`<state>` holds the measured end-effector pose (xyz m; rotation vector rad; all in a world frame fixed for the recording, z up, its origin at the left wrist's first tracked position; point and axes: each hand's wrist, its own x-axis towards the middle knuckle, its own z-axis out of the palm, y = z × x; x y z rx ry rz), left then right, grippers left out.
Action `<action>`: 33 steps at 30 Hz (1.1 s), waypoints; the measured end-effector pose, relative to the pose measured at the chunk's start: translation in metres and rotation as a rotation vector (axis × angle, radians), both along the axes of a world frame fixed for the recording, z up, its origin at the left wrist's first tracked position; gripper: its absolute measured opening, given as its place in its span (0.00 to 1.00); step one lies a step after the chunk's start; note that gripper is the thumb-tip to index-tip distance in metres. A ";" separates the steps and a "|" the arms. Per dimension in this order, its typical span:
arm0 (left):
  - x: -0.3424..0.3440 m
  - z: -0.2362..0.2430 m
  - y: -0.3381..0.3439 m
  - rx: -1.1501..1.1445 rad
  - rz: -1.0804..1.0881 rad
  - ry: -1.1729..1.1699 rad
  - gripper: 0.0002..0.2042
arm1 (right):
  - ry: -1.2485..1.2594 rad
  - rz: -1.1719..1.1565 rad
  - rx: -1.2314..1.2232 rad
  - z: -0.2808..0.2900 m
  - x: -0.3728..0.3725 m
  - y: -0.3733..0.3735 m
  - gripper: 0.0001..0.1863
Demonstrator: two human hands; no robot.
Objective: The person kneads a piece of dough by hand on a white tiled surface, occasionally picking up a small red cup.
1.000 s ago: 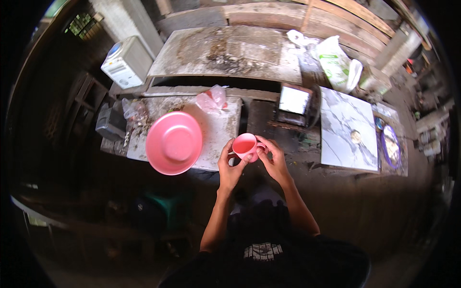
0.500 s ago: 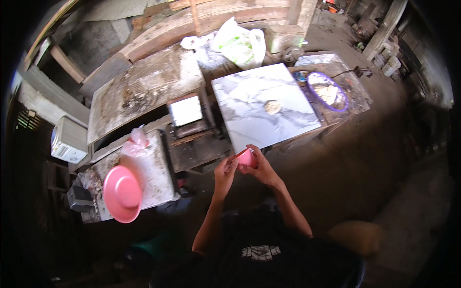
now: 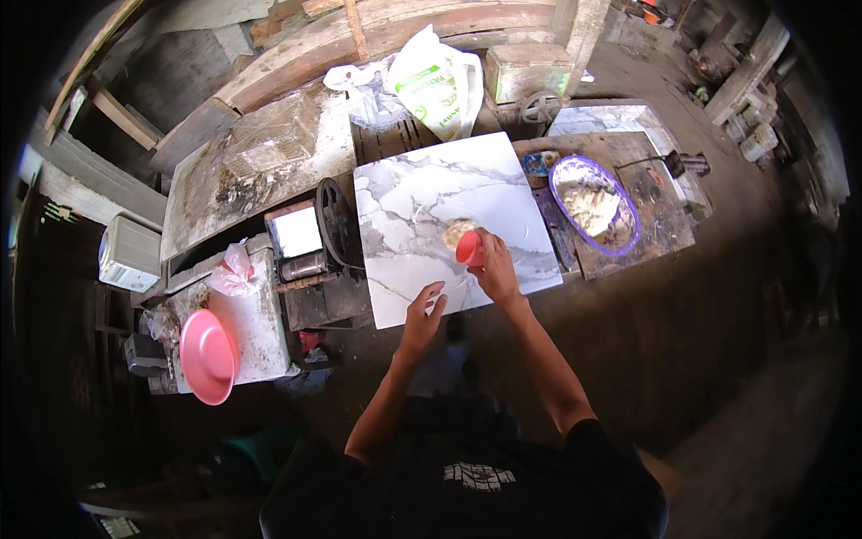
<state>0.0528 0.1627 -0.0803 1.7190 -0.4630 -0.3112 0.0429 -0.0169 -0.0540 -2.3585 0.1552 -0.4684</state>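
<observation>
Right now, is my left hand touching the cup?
Apart. The head view shows it: the white slab is visible in the gap between your left hand and the cup, which only your right hand holds.

We see a smooth, plastic-looking cup (image 3: 469, 249) over a glossy, marble-patterned slab (image 3: 395, 216); beyond its right edge, rough, matt wood in the worktable (image 3: 660, 225); behind its far edge, a thin, crinkled plastic bag (image 3: 435, 90).

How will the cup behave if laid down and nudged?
Probably light: the right hand alone holds the cup. Likely stiff: it shows no obvious dent in the grip. May roll on its side, given the rounded body.
</observation>
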 end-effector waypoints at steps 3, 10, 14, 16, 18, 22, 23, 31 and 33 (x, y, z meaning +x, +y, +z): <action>0.011 -0.006 -0.010 0.061 0.036 -0.064 0.14 | 0.040 0.055 -0.197 -0.017 0.025 -0.016 0.34; 0.008 -0.032 -0.050 0.096 0.196 -0.135 0.11 | 0.046 0.172 -0.375 -0.028 0.002 -0.021 0.21; 0.004 -0.025 -0.061 0.083 0.255 -0.125 0.10 | -0.220 0.130 -0.372 -0.041 0.009 -0.022 0.11; -0.004 -0.021 -0.060 0.091 0.294 -0.125 0.10 | -0.175 0.042 -0.335 -0.042 0.018 -0.014 0.05; -0.008 -0.017 -0.058 0.107 0.327 -0.121 0.10 | -0.153 0.047 -0.348 -0.040 0.030 -0.008 0.05; -0.011 -0.008 -0.058 0.086 0.370 -0.140 0.09 | -0.097 0.064 -0.322 -0.033 0.044 -0.014 0.09; -0.012 -0.009 -0.058 0.081 0.382 -0.125 0.09 | -0.085 0.071 -0.304 -0.031 0.045 -0.012 0.09; 0.001 -0.012 -0.055 0.104 0.374 -0.099 0.10 | -0.282 0.239 -0.179 -0.032 -0.003 -0.019 0.08; 0.004 -0.019 -0.055 0.121 0.356 -0.132 0.10 | -0.325 0.179 -0.188 -0.033 -0.003 -0.016 0.06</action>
